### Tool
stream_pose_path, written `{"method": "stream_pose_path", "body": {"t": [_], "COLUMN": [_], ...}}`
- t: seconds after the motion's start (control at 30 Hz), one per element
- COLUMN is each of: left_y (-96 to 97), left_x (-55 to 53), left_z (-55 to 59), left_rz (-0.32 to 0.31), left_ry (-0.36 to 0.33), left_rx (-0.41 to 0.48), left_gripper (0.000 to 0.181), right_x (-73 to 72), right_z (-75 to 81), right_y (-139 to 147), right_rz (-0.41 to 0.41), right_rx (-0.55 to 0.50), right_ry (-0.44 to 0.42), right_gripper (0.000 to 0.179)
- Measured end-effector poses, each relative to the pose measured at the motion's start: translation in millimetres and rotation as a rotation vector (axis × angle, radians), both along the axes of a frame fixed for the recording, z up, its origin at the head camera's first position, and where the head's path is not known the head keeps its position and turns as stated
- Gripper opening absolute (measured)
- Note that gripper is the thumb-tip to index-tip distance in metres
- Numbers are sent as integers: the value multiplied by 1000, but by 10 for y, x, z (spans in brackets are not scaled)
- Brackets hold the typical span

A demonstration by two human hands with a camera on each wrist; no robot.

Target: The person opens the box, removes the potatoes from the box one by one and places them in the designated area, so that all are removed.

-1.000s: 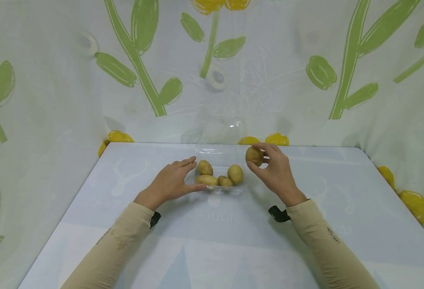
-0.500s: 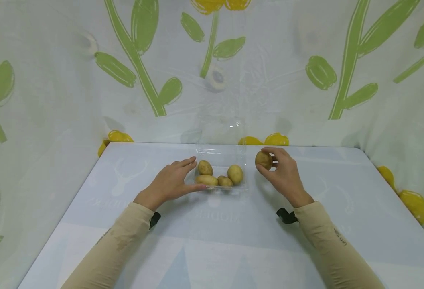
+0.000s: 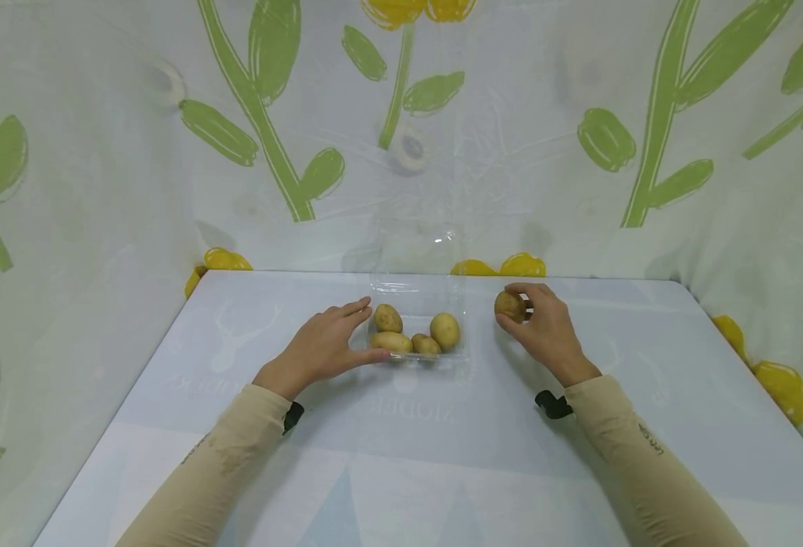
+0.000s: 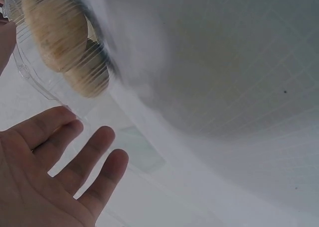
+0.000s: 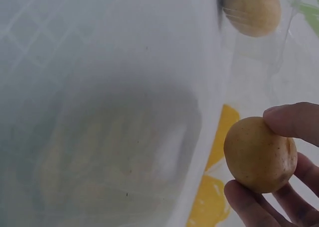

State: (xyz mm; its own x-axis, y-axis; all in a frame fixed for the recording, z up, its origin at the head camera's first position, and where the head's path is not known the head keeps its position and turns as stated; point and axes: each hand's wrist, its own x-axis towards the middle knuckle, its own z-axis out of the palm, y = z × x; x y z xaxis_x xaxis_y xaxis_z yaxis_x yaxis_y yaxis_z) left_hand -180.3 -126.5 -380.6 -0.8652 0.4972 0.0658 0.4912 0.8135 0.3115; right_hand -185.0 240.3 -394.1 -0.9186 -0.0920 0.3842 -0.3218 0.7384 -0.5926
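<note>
Between thumb and fingertips, my right hand (image 3: 545, 325) grips a round potato (image 3: 510, 307) to the right of a clear plastic clamshell box (image 3: 464, 346). The same potato (image 5: 260, 155) fills the grip in the right wrist view. Several potatoes lie in the box, among them a long one (image 3: 391, 342) at the front and an oval one (image 3: 445, 331) at the right. The box's transparent lid (image 3: 418, 258) stands raised at the back. My left hand (image 3: 322, 342) rests at the box's left side, thumb along the front rim. Its spread fingers (image 4: 94, 152) look fairly straight in the left wrist view.
Both hands are over a pale printed table (image 3: 401, 471). Its back edge meets a white curtain (image 3: 510, 152) with green leaves and yellow flowers, which also hangs along both sides. A black strap (image 3: 553, 405) sits at the right wrist.
My right hand has moved right and slightly down with the potato, farther from the box. The left hand, the box and the potatoes in it have stayed in place.
</note>
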Motion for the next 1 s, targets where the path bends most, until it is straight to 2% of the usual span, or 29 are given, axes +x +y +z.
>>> {"method": "stream_pose_path", "body": {"t": [0.6,1.0], "left_y": [-2,-1], "left_x": [14,5], "left_z": [16,22], "left_rz": [7,8], "left_ry": [-12,-12], "left_rx": [1,8], "left_gripper": [95,93], "right_x": [-26,-51], "right_z": [-68,-86], "right_y": [35,51], "right_rz": [-31,-47], "right_rx": [80,86], "right_ry": [-124,-132], "right_gripper": [46,47]}}
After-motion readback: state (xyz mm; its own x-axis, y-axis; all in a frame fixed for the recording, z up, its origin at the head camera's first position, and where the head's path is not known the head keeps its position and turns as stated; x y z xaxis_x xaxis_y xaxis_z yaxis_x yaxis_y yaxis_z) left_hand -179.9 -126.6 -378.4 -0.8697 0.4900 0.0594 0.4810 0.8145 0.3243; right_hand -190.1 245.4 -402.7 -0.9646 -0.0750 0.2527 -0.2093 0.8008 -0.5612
